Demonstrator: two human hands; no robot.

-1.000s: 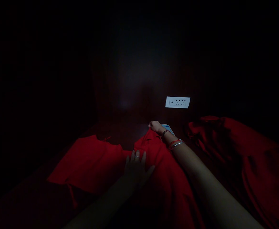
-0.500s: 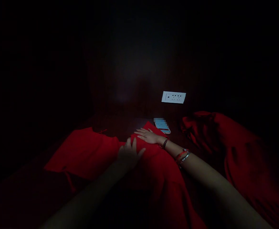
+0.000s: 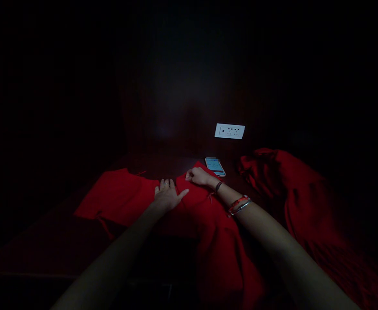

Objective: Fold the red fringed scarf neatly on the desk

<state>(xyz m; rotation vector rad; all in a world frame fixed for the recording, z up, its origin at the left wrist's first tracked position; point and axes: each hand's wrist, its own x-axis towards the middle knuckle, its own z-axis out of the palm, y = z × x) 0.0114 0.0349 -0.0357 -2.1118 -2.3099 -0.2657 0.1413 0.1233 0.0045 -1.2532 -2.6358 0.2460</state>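
A red cloth (image 3: pixel 114 193) with thin ties at its edges, perhaps a garment, lies spread on the dark tabletop (image 3: pixel 43 245), and part of it hangs over the near edge. My left hand (image 3: pixel 167 197) rests flat on its middle, fingers spread. Just right of it, my right hand (image 3: pixel 199 175) is closed, its fingertips pinched together at the cloth's surface near the far corner. What exactly lies between those fingertips is hard to make out in the dim light, but they appear to grip the cloth.
A phone (image 3: pixel 215 167) with a lit screen lies behind my right hand. On the right is a heaped red scarf (image 3: pixel 305 181) with fringe. A white socket plate (image 3: pixel 229 131) is on the dark back panel. Most surroundings are too dark to see.
My right hand has gone from lying flat with fingers stretched to a closed pinch. My left hand has moved slightly left and up and now lies flatter. The view has shifted a little.
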